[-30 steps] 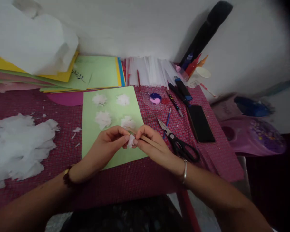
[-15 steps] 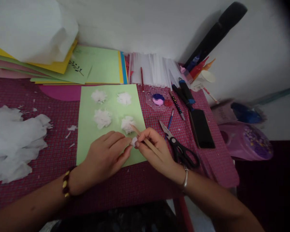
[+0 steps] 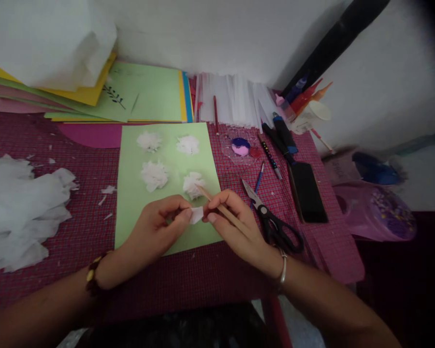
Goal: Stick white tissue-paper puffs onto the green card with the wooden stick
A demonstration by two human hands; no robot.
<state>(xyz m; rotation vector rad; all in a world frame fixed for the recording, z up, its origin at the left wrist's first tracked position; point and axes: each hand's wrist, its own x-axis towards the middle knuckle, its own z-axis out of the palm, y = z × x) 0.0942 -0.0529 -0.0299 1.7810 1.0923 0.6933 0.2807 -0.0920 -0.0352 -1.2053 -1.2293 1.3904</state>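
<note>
A small white paper piece (image 3: 196, 215) is pinched by my left hand (image 3: 163, 223) above the lower part of a green sheet (image 3: 132, 203). My right hand (image 3: 235, 222) is closed on a pale wooden stick (image 3: 229, 214), its fingertips at the paper's right edge. The stick's tip points up-left toward a white paper tuft (image 3: 193, 185). Other tufts on the sheet lie at upper left (image 3: 150, 141), upper right (image 3: 188, 144) and left (image 3: 154, 176).
White tissue (image 3: 18, 212) lies at left. Scissors (image 3: 271, 217), a phone (image 3: 307, 192), a paint palette (image 3: 240, 147), a marker (image 3: 269, 156) and a paintbrush (image 3: 259, 179) lie right. Paper strips (image 3: 232, 99) and coloured sheets (image 3: 155, 92) line the back.
My left fingertips have drawn back left from the right ones, so more of the white paper piece shows between the hands. The view has shifted slightly.
</note>
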